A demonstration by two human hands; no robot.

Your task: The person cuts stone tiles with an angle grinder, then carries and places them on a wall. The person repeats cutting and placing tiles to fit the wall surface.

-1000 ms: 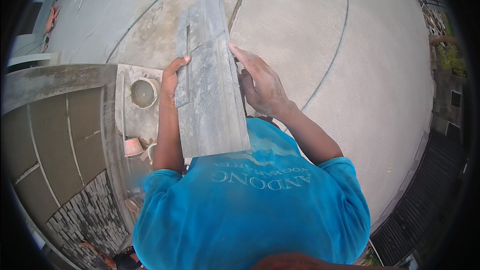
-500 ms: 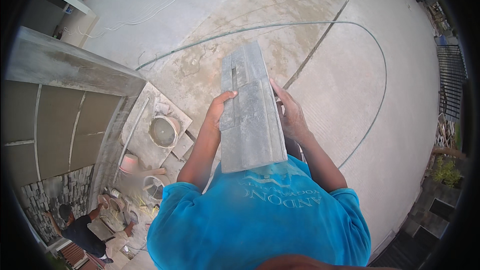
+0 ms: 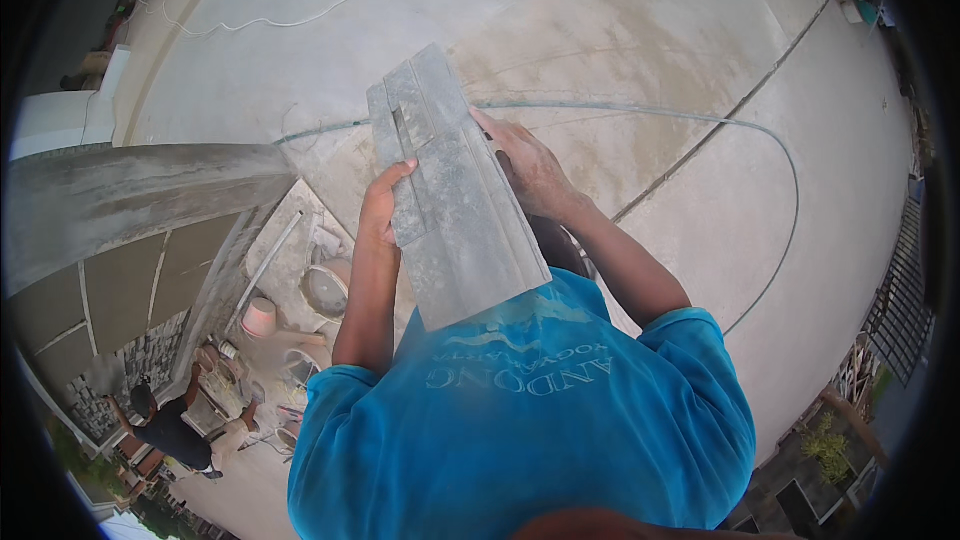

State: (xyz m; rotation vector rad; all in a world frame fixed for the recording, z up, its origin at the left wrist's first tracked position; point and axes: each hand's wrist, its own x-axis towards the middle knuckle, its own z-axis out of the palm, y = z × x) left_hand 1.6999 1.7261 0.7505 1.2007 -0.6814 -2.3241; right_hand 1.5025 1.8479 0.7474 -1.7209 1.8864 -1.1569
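Left hand [image 3: 381, 208] grips the left edge of a long, grey, rectangular stone-like panel [image 3: 468, 215] with stepped strips and a narrow slot, its thumb laid over the face and the other fingers hidden beneath. Watching the head view from a distance, I see the right hand [image 3: 535, 176] set along the opposite edge, fingers extended, fingertips touching toward the far end; whether it also closes underneath, I cannot tell. The panel lies obliquely before the chest, its near end over the blue short-sleeved T-shirt [image 3: 520, 430], its far end above the pale concrete floor [image 3: 690, 270]. I judge the step in hand to be holding and steadying the piece. By my reading, the next move calls for a firm left grip, the right hand guiding the edge, and care around the thin greenish hose [image 3: 640, 109] crossing the floor.
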